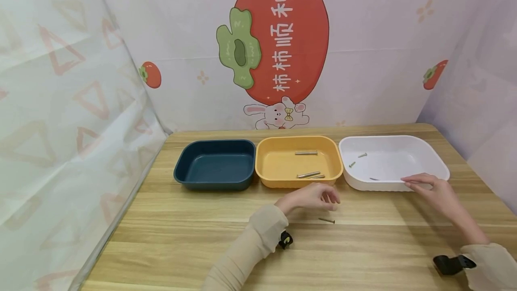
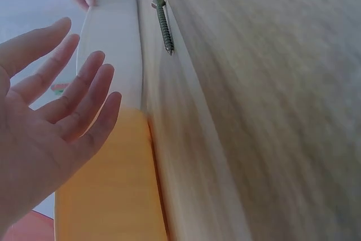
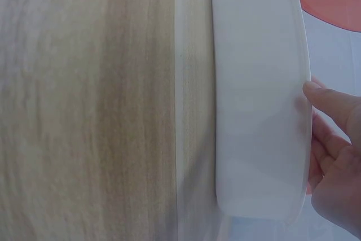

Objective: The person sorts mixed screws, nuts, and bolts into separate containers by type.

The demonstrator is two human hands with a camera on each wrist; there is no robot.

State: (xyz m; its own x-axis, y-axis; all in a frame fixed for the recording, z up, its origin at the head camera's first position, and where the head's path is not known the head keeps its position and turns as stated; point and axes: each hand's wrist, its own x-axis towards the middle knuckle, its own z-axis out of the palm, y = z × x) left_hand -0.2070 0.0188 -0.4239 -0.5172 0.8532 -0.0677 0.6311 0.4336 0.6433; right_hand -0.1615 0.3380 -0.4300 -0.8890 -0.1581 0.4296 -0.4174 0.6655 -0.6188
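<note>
My left hand [image 1: 308, 196] is above the table in front of the yellow tray, its fingers loosely bent and holding nothing. Just below it lies a small dark screw [image 1: 327, 220]; the left wrist view shows this screw's [image 2: 163, 26] threaded shank and pointed tip. At the front rim of the white tray [image 1: 363, 184] is my right hand [image 1: 434, 192]. It pinches the rim, thumb outside and fingers over the inner side, as the right wrist view shows on the tray wall [image 3: 259, 105]. Inside that tray lie small screws [image 1: 362, 155], one partly hidden by the front wall.
The yellow tray [image 1: 299, 184] stands in the middle, with several long silver screws [image 1: 307, 153] in it. Left of it is a dark blue tray [image 1: 218, 186]. All three trays line the back of the wooden table [image 1: 181, 237], before a printed curtain [image 1: 194, 93].
</note>
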